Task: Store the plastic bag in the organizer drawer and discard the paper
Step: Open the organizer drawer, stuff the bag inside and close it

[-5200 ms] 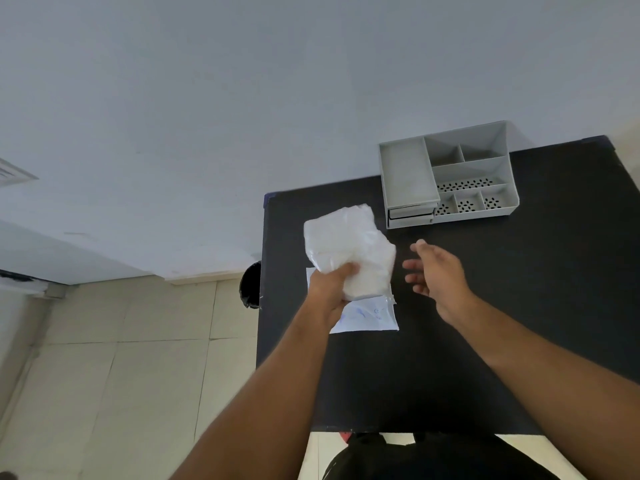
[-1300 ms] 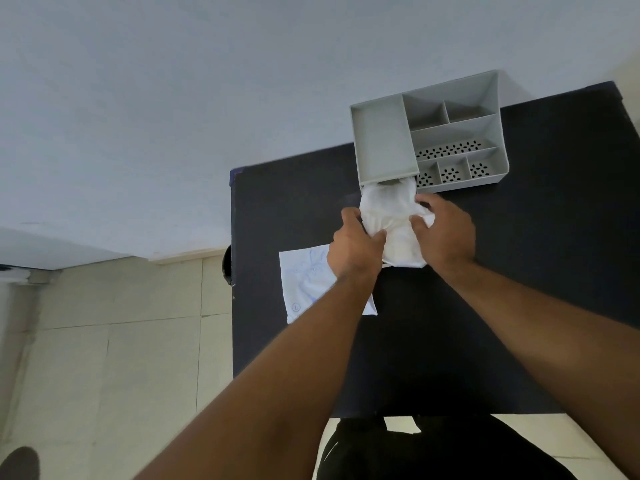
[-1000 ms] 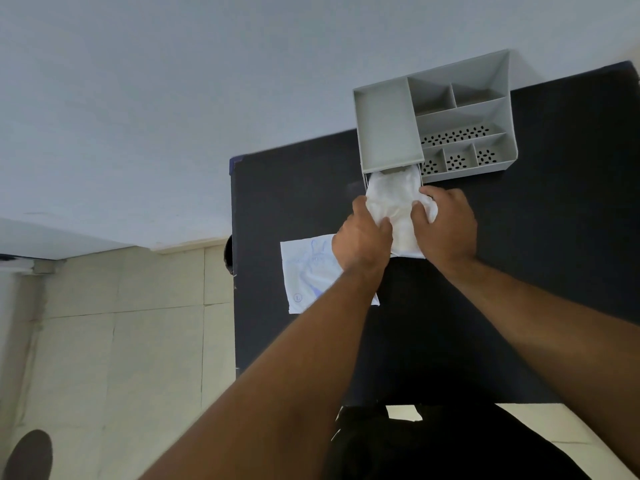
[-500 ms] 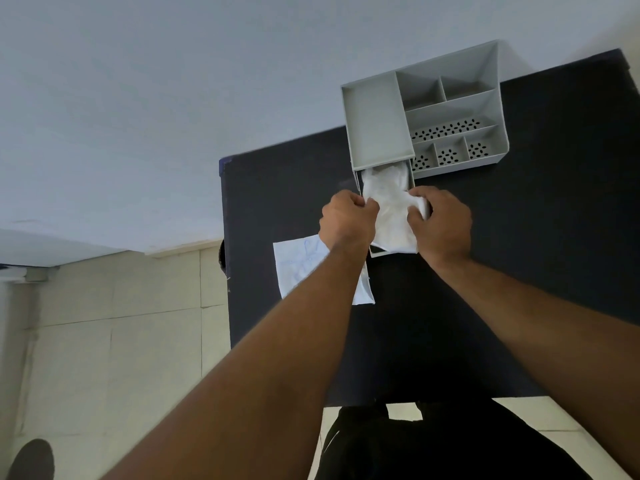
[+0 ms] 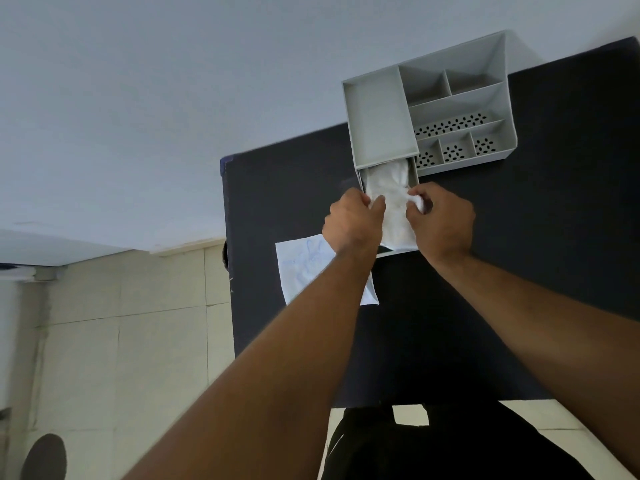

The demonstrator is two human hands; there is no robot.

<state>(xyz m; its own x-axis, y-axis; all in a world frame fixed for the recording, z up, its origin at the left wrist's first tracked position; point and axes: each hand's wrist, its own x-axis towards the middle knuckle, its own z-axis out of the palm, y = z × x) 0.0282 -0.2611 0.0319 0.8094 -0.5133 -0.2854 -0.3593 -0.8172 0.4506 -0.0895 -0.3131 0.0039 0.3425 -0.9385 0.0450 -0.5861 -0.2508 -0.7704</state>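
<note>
Tucking, head view: both grips work the plastic bag point(image 5: 393, 206) into the pulled-out drawer point(image 5: 401, 250) of the grey organizer point(image 5: 379, 116), abt 1 o'clock in frame.
Left grip point(image 5: 353, 223): fingers curled, pinching the bag's edge by the drawer's 9 o'clock wall.
Right grip point(image 5: 441, 223): pinching a crumpled fold at the 3 o'clock side.
Why so: one grip per side prob. squeezes the bulk narrower than the drawer, so it clears both walls.
Bag place: mostly in the drawer. Far end runs under the organizer's top tray at 12 o'clock, near end reaches the drawer front at 6.
Bag look: whitish, semi-clear, crumpled, soft. It fills the drawer's width and prob. puffs back up if let go.
Paper point(image 5: 301, 268): white sheet w/ faint blue marks, flat on the black counter point(image 5: 536, 220) at 7 o'clock from the drawer, partly under the left forearm. Not yet discarded, prob. parked there to free both grips.
</note>
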